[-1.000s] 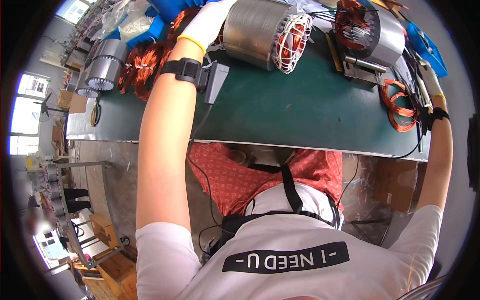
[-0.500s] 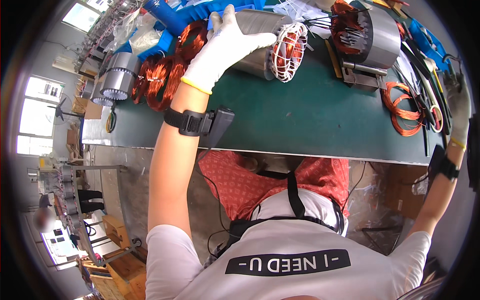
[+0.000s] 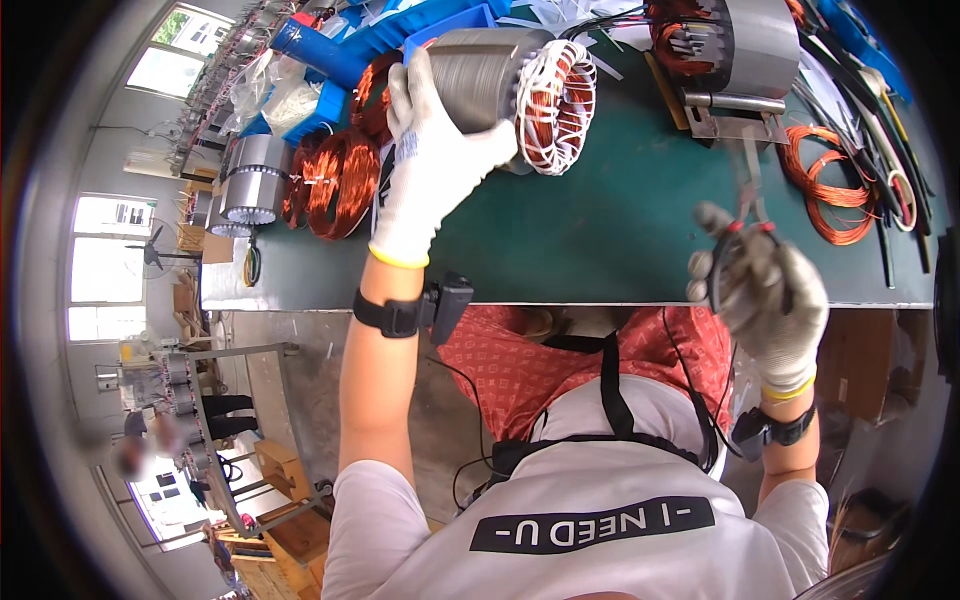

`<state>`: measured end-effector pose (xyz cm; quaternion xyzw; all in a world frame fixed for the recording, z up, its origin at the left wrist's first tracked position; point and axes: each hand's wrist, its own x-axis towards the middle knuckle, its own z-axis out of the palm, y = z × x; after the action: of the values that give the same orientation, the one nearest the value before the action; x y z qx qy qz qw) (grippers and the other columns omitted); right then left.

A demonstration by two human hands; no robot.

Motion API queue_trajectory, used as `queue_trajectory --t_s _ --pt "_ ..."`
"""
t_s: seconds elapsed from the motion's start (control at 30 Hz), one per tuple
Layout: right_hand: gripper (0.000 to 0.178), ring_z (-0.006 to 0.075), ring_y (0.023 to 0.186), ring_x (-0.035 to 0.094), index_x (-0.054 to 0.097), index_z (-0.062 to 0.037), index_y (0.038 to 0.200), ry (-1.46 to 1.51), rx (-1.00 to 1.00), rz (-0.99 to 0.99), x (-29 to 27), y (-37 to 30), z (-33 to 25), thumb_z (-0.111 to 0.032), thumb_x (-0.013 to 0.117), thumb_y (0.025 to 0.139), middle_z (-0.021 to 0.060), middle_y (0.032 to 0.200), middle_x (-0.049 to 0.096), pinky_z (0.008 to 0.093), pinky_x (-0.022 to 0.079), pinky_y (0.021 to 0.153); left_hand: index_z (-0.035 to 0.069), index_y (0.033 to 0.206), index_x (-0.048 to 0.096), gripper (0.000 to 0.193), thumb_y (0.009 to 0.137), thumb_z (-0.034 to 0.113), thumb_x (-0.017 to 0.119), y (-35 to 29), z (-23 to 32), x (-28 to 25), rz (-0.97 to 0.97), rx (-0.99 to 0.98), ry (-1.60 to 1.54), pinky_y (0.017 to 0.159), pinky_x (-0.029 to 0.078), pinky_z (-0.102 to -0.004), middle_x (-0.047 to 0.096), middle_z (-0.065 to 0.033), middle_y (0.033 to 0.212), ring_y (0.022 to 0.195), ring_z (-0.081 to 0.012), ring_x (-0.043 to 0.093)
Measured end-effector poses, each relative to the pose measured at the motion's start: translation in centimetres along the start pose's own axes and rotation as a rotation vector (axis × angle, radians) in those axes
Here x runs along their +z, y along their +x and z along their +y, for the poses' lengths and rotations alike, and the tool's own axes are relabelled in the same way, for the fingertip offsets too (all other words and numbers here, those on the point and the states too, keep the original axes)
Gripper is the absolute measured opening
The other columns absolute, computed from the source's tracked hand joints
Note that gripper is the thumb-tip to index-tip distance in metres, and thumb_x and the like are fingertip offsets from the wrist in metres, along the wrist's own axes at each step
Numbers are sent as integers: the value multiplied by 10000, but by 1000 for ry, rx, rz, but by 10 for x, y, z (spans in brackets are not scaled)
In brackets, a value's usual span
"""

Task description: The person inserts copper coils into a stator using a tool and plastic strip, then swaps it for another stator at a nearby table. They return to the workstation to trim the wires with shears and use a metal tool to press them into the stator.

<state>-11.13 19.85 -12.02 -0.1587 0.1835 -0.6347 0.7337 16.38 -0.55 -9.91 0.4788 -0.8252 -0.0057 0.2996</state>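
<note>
My gloved left hand [image 3: 437, 165] grips the near side of a grey motor stator [image 3: 480, 80] lying on its side. Its fingers are at the left end and its thumb reaches toward the right end. There, copper windings [image 3: 555, 108] bulge out, bound with white lacing. My gloved right hand [image 3: 775, 300] is closed around the dark handles of scissors [image 3: 752, 205], held over the table's near edge. Their blades point away from me and are blurred by motion. Some of the stator's far side is out of view.
A second stator [image 3: 745, 50] rests on a metal stand at the far right. Copper wire coils [image 3: 830, 185] and dark sleeving [image 3: 905, 150] lie right. More copper coils [image 3: 340, 185], smaller stator cores [image 3: 255, 180] and blue bins [image 3: 318, 110] are left. The green table [image 3: 600, 240] ends before me.
My right hand has come in from the far right edge toward the middle, now with scissors in it. My left hand stays on the stator. The whole view has shifted slightly.
</note>
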Motion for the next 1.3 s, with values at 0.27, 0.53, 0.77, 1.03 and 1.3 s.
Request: queue_trajectory --t_s 0.27,0.53,0.77,1.03,1.3 --pt "251 87 778 465 606 32 989 -792 194 40 -6 17 9 -185 587 865 19 822 538 253 397 725 -35 1498 10 1222 610 230 807 -50 18 -11 6 -108 4 1150 193 -553 22 -441 1491 1408 -564 92" --pt "167 321 703 515 505 35 711 -1493 -547 -426 -25 61 39 -57 643 697 155 735 444 417 446 632 -82 1481 84 1164 623 202 816 -70 17 -1 87 6 41 1137 216 -538 209 -332 1462 1368 -469 230" --pt "172 385 749 557 559 29 731 -1365 -136 -301 -18 66 53 -127 622 767 204 790 540 424 467 690 -86 1493 22 1194 605 179 775 -99 5 6 144 -31 118 1142 154 -542 162 -299 1491 1388 -443 173" --pt "176 344 831 616 637 1 827 -1499 -306 -328 -20 60 59 -161 638 760 180 955 605 411 515 732 -29 1491 33 1333 556 222 949 -145 1 22 264 -188 21 1115 311 -443 375 -215 1426 1316 -295 414" --pt "241 355 848 604 641 35 911 -1630 -217 -380 -9 55 64 -43 603 687 186 1079 603 422 514 757 59 1317 507 649 753 167 811 -169 6 24 151 -248 -5 1020 398 -477 427 -219 1376 1205 -368 497"
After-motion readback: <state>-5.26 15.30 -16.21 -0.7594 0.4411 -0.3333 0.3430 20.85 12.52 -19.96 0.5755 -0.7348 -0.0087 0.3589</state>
